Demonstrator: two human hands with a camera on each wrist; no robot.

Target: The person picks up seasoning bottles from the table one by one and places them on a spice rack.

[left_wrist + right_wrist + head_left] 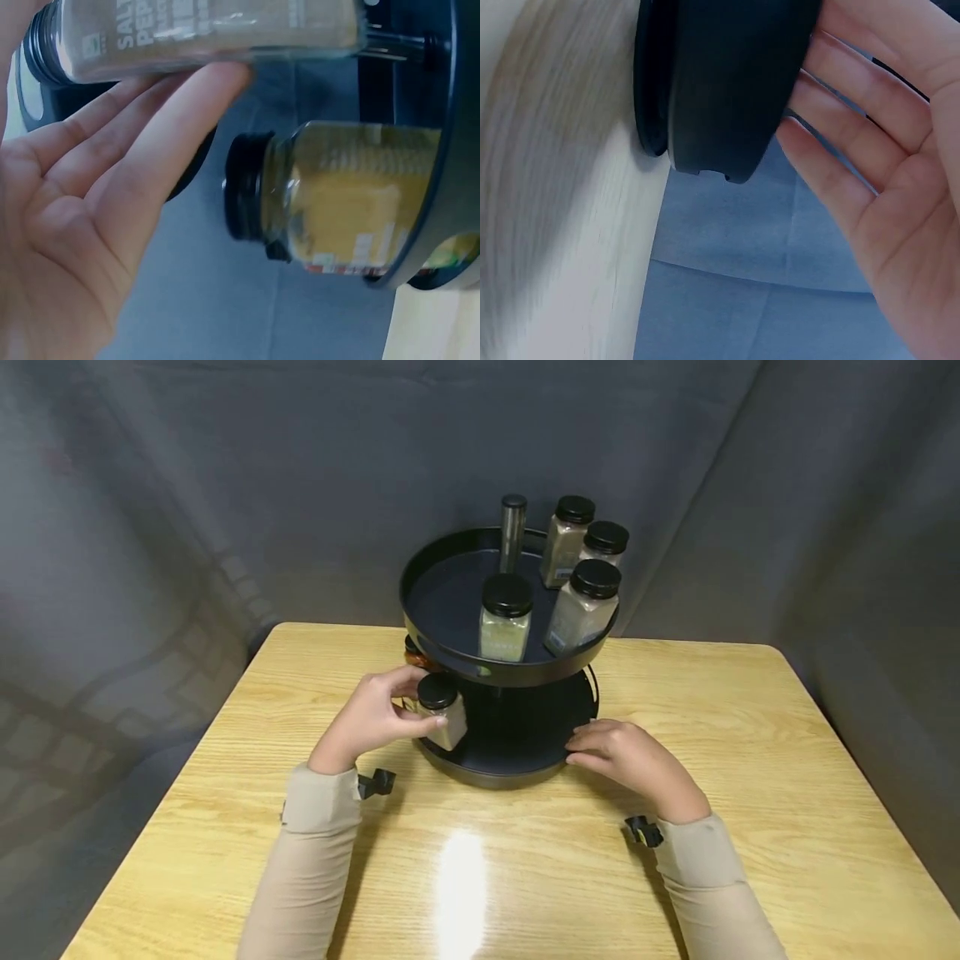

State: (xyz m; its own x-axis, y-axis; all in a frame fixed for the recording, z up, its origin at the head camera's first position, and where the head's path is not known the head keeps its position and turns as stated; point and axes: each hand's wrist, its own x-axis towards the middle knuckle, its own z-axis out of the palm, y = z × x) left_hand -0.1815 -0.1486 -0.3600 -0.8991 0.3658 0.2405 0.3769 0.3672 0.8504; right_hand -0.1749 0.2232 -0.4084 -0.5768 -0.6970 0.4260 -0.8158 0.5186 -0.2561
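My left hand point(375, 714) holds a square clear jar point(448, 727) with a black lid by its sides, at the left of the lower tier. The left wrist view shows pale contents and white lettering on this jar point(225, 34), with the fingers along it. My right hand point(633, 760) touches the right rim of the lower tier point(498, 777) of a black two-tier turntable. In the right wrist view its fairly straight fingers point(847, 127) reach the tray's wall point(739, 82); the thumb is not clearly seen. A jar with yellow contents point(360, 199) stands beside the left hand.
Several black-lidded jars stand on the upper tier point(442, 610), among them a greenish one point(505, 635) in front. A metal post point(513, 535) rises there. Behind the left hand, a jar with orange-red contents point(415, 656) is partly hidden. Grey curtains point(322, 485) surround the wooden table point(750, 735).
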